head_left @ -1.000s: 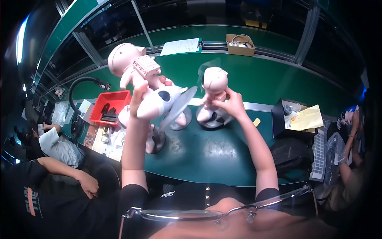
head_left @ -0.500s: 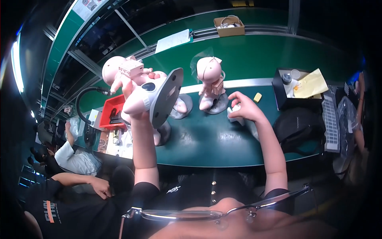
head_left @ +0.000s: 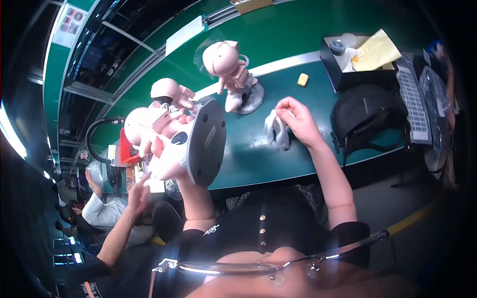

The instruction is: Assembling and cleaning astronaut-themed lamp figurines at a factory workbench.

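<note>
Left hand (head_left: 186, 119), curled closed, grips a tilted pink astronaut figurine (head_left: 169, 161) above the worktop's (head_left: 248, 166) near edge; right hand (head_left: 300, 122), pinched closed, holds crumpled cloth (head_left: 279, 134).

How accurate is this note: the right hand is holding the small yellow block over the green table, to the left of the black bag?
One thing is wrong: the right hand is holding a grey-white cloth, over the green table, to the left of the black bag. The head view shows the yellow block lying on the table.
</note>
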### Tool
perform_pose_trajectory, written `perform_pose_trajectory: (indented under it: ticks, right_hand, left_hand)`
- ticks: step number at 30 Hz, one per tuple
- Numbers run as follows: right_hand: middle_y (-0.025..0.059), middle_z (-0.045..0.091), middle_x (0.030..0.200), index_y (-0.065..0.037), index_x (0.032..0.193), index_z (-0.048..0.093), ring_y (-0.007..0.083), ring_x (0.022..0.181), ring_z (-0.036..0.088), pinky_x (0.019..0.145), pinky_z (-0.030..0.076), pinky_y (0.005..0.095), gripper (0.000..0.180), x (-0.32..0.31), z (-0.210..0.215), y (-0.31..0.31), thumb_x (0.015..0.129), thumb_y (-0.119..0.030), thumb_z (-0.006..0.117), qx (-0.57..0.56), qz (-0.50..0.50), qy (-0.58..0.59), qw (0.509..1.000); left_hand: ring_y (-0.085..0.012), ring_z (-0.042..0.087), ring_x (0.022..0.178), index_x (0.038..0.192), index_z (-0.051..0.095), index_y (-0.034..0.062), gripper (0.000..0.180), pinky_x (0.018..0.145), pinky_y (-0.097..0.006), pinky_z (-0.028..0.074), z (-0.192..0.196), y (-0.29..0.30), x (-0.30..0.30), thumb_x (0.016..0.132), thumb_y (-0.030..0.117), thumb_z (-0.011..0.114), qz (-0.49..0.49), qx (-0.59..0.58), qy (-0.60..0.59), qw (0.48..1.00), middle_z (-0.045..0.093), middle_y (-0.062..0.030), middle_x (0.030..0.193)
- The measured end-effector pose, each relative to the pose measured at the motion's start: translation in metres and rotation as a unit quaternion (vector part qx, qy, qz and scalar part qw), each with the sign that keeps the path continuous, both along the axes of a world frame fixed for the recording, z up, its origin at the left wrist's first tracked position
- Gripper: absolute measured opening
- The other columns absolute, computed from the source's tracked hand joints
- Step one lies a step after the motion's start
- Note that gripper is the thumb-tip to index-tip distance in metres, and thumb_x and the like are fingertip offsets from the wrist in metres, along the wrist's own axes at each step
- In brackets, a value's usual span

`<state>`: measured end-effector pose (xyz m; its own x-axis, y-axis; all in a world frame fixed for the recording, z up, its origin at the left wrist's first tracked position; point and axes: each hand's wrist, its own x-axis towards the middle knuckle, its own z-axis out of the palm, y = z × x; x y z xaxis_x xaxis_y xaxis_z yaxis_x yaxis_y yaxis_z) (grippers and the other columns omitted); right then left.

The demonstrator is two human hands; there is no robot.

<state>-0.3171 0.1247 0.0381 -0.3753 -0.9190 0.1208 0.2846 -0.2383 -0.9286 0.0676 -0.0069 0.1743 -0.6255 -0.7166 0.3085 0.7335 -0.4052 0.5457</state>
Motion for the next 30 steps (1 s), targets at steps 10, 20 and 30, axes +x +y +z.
perform_pose_trajectory:
  ticks: [10, 20, 30]
  right_hand:
    - [0.0189, 0.039, 0.138, 0.002, 0.134, 0.037, 0.0297, 0.128, 0.038, 0.105, 0.031, 0.0434, 0.050, 0.080, 0.060, 0.011, 0.095, -0.027, 0.048, -0.331, -0.004, 0.087, 0.940]
    - [0.0202, 0.016, 0.149, 0.002, 0.142, 0.020, 0.0295, 0.140, 0.011, 0.112, 0.012, 0.0366, 0.060, 0.086, 0.027, -0.037, 0.098, -0.037, 0.032, -0.239, -0.037, 0.163, 0.956]
    - [0.0094, 0.064, 0.091, 0.001, 0.102, 0.059, 0.0125, 0.075, 0.060, 0.064, 0.047, 0.0257, 0.018, 0.086, 0.021, -0.007, 0.085, 0.003, 0.052, -0.193, -0.208, 0.042, 0.958]
  left_hand:
    - [-0.0261, 0.054, 0.103, 0.111, 0.049, 0.0002, 0.053, 0.094, -0.040, 0.043, -0.072, 0.043, -0.162, 0.088, 0.047, 0.041, 0.079, 0.047, -0.057, 0.994, 0.055, -0.0147, 0.110]
    - [-0.0266, 0.054, 0.107, 0.123, 0.044, -0.0009, 0.059, 0.094, -0.040, 0.044, -0.095, 0.021, -0.154, 0.089, 0.048, 0.044, 0.219, 0.025, -0.161, 0.962, 0.053, -0.0150, 0.118]
    - [-0.0247, 0.048, 0.115, 0.124, 0.045, 0.0000, 0.042, 0.104, -0.040, 0.034, -0.101, 0.010, -0.150, 0.094, 0.029, 0.045, 0.034, -0.037, -0.061, 0.997, 0.049, -0.0133, 0.125]
